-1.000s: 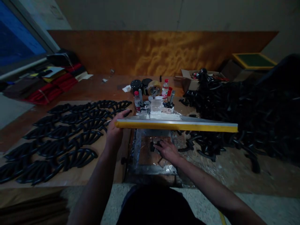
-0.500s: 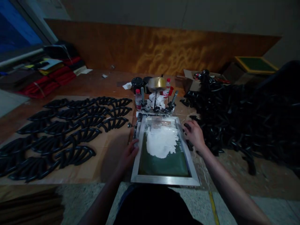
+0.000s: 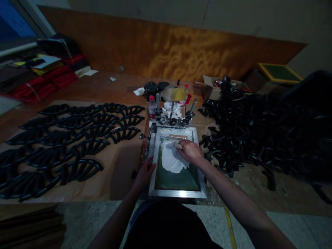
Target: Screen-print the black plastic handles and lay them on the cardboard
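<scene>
A metal-framed printing screen [image 3: 177,192] lies flat on the workbench in front of me, with green mesh and a patch of white ink [image 3: 169,161] on it. My left hand [image 3: 145,171] rests on the frame's left edge, fingers pressed against it. My right hand [image 3: 190,152] is over the ink, closed on a squeegee [image 3: 177,145] with a pale handle. The screen's far end is held by a hinged clamp [image 3: 173,120].
Rows of black leaf-shaped pieces [image 3: 70,138] lie on cardboard to the left. A big heap of black pieces [image 3: 261,131] fills the right. Behind the clamp stand a small bottle [image 3: 152,107], black tubs [image 3: 150,89] and a tape roll [image 3: 175,92]. Another yellow-framed screen [image 3: 279,72] sits far right.
The screen, raised a second ago, has been lowered flat. My right hand left the platen beneath it and now grips the squeegee on the ink. My left hand moved down to the frame's left edge.
</scene>
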Demonstrator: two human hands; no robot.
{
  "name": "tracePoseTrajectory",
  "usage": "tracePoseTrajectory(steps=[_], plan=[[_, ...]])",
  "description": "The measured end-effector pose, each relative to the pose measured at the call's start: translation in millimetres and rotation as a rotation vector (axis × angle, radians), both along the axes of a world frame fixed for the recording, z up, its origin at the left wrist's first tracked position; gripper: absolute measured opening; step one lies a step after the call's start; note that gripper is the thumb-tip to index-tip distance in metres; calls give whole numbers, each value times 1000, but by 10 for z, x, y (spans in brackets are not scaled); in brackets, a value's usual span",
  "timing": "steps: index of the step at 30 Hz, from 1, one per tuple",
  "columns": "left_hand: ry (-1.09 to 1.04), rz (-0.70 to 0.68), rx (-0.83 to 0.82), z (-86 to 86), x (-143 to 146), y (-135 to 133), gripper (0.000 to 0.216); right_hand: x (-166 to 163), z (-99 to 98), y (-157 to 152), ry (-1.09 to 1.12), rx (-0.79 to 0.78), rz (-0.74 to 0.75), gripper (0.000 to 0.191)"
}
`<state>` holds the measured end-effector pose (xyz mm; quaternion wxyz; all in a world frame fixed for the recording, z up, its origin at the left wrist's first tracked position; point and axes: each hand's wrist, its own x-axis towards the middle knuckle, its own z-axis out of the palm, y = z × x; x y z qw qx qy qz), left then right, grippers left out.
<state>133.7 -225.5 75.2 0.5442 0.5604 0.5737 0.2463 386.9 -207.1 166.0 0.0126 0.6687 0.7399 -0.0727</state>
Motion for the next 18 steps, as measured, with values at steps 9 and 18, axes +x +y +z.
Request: tracePoseTrajectory(steps=[9,18], plan=[[-8,1,34,-23,-5,6,61,-397,-87,-242,-45,-31,22,21],[-14,4,43,-33,-13,-3,59,-212,-196,68,136,83,290,19]])
